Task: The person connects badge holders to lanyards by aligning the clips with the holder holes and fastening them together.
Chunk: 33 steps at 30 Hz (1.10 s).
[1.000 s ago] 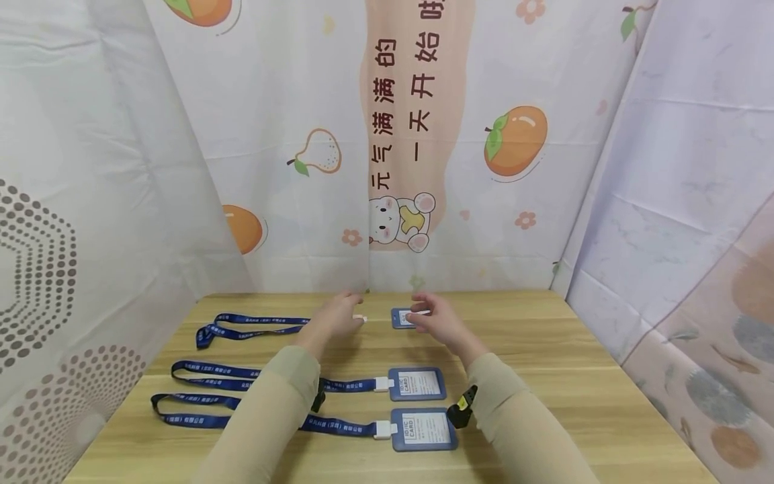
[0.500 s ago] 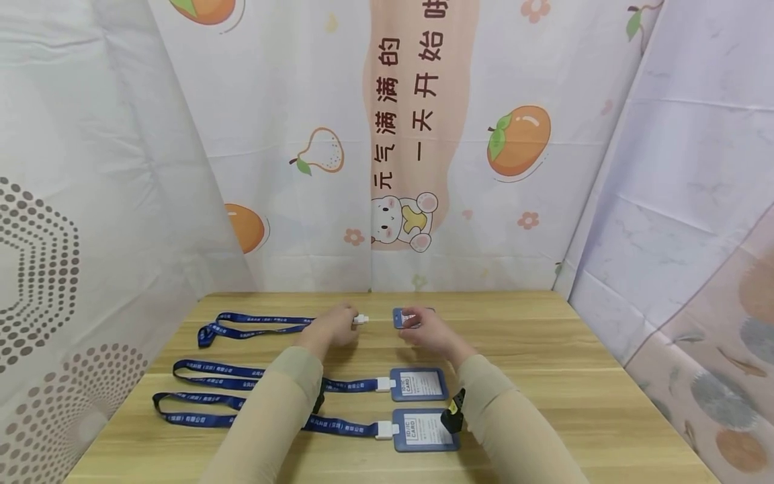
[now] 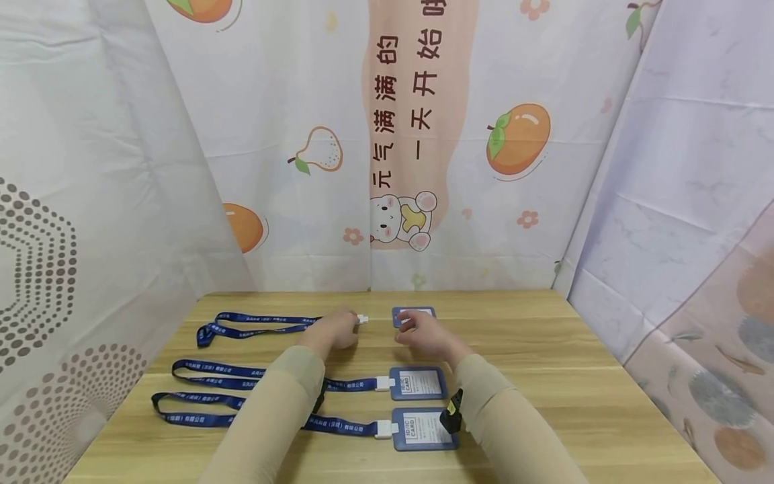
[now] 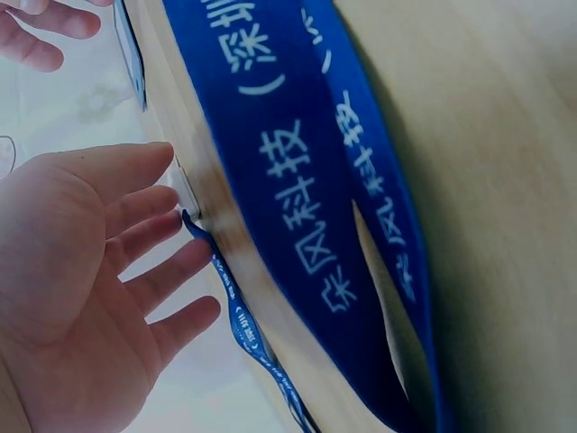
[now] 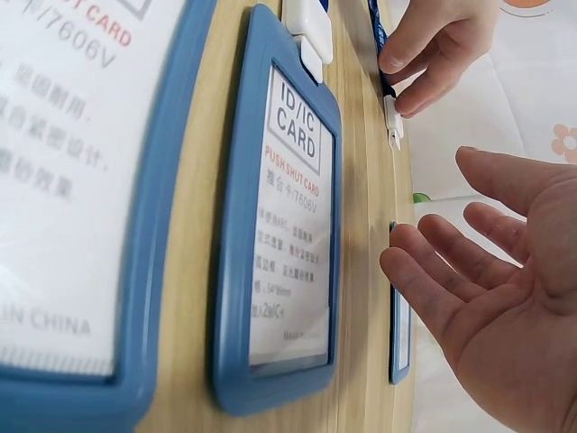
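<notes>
At the back of the table, my left hand (image 3: 338, 328) is at the white clip (image 3: 363, 318) of the farthest blue lanyard (image 3: 266, 320). Its thumb and fingers are apart in the left wrist view; whether they touch the clip is unclear. My right hand (image 3: 426, 334) is just in front of a blue card holder (image 3: 397, 313) and partly covers it in the head view. The right wrist view shows that hand's fingers (image 5: 433, 271) loosely bent with nothing held. This far holder lies apart from the clip.
Nearer me, two blue lanyards (image 3: 351, 386) (image 3: 338, 425) lie across the wooden table (image 3: 544, 390), each clipped to a blue card holder (image 3: 446, 383) (image 3: 399, 440) on its right. A printed curtain (image 3: 484, 222) hangs behind the table's back edge.
My left hand has drawn back slightly, showing more of the clip. My right hand has moved left and nearer me, its fingers now in front of the far card holder.
</notes>
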Tool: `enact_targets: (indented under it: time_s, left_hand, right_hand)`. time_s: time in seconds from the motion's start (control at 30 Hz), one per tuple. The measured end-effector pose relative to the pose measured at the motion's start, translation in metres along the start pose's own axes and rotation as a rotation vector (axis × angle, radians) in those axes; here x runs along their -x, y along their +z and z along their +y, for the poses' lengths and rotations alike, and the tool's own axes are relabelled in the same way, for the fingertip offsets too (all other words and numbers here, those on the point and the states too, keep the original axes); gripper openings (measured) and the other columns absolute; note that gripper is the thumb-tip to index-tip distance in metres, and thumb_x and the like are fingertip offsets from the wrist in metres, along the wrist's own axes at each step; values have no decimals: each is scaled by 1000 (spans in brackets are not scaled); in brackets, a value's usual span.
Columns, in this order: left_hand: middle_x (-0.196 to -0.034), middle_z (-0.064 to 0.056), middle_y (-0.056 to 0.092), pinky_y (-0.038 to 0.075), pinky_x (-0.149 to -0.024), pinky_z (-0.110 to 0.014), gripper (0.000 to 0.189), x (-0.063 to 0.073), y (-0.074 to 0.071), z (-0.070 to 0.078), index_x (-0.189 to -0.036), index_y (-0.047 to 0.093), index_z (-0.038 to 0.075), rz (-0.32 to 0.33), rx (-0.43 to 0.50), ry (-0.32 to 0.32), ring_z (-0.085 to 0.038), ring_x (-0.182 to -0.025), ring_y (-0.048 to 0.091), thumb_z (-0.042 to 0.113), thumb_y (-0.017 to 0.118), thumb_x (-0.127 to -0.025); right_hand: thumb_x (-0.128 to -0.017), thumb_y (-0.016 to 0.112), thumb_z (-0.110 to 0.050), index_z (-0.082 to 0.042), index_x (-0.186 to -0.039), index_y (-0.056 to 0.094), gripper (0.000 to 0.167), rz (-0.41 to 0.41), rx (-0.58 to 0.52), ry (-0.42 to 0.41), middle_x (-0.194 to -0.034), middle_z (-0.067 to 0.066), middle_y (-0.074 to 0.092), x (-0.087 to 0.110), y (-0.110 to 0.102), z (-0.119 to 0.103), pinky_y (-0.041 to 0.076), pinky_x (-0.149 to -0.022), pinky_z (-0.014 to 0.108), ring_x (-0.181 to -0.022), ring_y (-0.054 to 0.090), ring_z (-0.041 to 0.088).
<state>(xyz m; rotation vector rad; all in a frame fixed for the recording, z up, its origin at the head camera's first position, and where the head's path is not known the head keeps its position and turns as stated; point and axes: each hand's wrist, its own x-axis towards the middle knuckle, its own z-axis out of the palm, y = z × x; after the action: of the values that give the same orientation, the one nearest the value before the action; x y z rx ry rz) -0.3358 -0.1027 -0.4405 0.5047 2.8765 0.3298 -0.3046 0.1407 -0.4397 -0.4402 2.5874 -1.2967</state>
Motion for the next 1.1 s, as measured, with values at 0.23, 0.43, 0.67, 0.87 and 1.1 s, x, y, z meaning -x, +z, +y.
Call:
enact_targets:
  time_s: [0.23, 0.43, 0.67, 0.87, 1.1]
  left_hand:
    - [-127, -11, 61, 47, -102, -43, 25, 3, 0, 1, -119, 71, 4, -6, -43, 87, -27, -114, 61, 16, 66, -97]
    - [-125, -11, 60, 48, -101, -41, 31, 10, 1, 3, -123, 71, 3, -28, -75, 124, -25, -111, 61, 19, 68, -96]
    - [-133, -12, 58, 46, -104, -44, 37, 23, 1, 9, -128, 69, 4, -47, -66, 147, -28, -119, 60, 24, 68, -97]
    - [-130, -8, 60, 48, -102, -43, 37, 33, 3, 11, -127, 69, 5, -58, -68, 172, -25, -115, 61, 25, 69, -97]
    - [-137, -8, 58, 49, -102, -44, 37, 36, -1, 13, -132, 66, 6, -10, -12, 153, -26, -118, 61, 26, 63, -101]
  right_hand:
    - [-98, 69, -17, -5, -141, 56, 47, -5, 33, -16, -126, 16, 63, 2, -2, 4, 49, -98, 52, -114, 61, 29]
    - [-98, 70, -19, -5, -140, 56, 47, -24, 45, -22, -127, 17, 63, 7, -4, 4, 49, -98, 52, -114, 61, 30]
    - [-98, 71, -21, -8, -138, 58, 45, -40, 64, -38, -126, 14, 63, 11, -6, 2, 52, -95, 49, -114, 61, 29]
    - [-96, 73, -25, -13, -135, 61, 42, -58, 92, -59, -125, 11, 64, 17, -8, -1, 54, -92, 47, -113, 62, 28]
    - [-95, 73, -21, -13, -134, 61, 42, -55, 61, -83, -129, 17, 62, 20, -11, -2, 53, -94, 48, -116, 61, 31]
